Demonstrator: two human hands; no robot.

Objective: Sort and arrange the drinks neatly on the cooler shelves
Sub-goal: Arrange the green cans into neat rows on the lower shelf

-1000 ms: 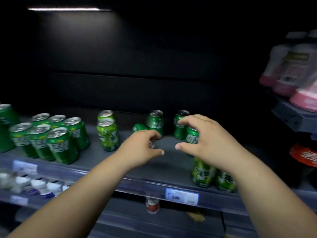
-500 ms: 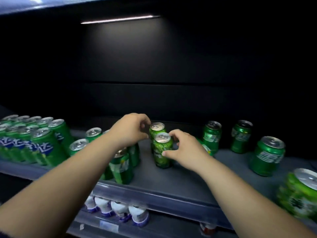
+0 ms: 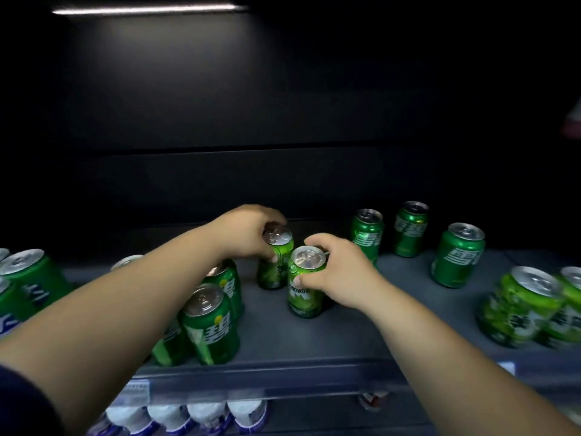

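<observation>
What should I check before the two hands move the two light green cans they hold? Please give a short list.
1. Left hand grips the rear light green metal can at its top: ok.
2. Right hand grips the front light green metal can: ok.
3. Both cans upright: ok.
4. Bare grey shelf in front: ok.
5. Dark green cans close on the left, contact risk: not ok.
6. Cans full or empty: cannot tell.

Your left hand (image 3: 248, 234) reaches forward, fingers (image 3: 273, 258) curled down in a grip. Your right hand (image 3: 338, 272) clasps likewise, just beside it.
</observation>
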